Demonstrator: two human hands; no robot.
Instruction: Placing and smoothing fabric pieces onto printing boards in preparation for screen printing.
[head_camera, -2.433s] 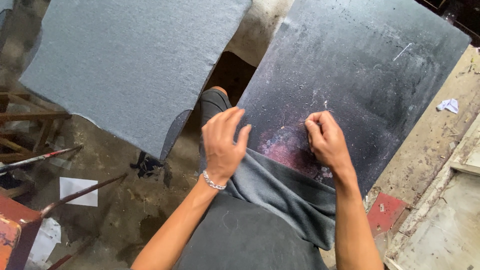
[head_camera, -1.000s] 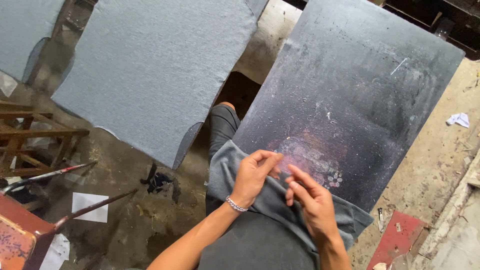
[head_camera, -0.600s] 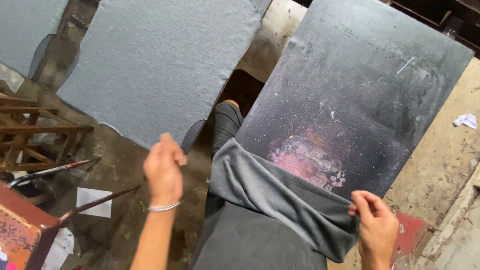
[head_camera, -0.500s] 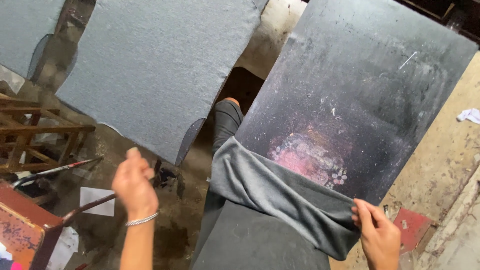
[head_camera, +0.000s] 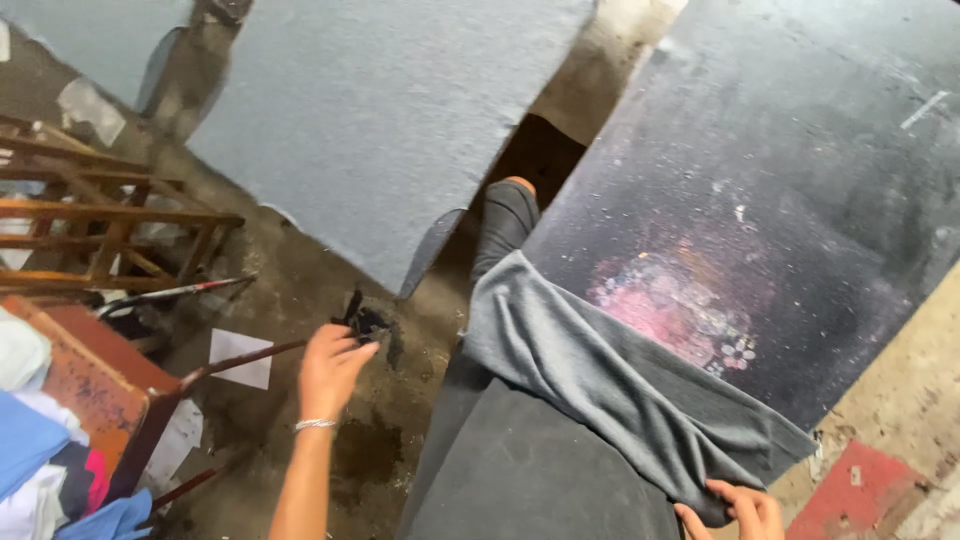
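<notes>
A grey garment lies pulled over the near end of a dark board that carries a pink stain. My right hand grips the garment's hem at the bottom right corner; only its fingers show. My left hand is stretched out to the left, off the garment, over the dirty floor. Its fingertips are next to a small black clump, and I see nothing held in it. A darker cloth covers the board's near part under the garment.
A second board covered in grey felt stands to the left, with a dark gap between the two. A wooden frame, a rusty red stand, thin metal rods, a clothes pile and white paper crowd the left floor.
Both hands left the garment's middle. My left hand swung out and down to the left floor; my right hand slid to the garment's lower right hem and holds it.
</notes>
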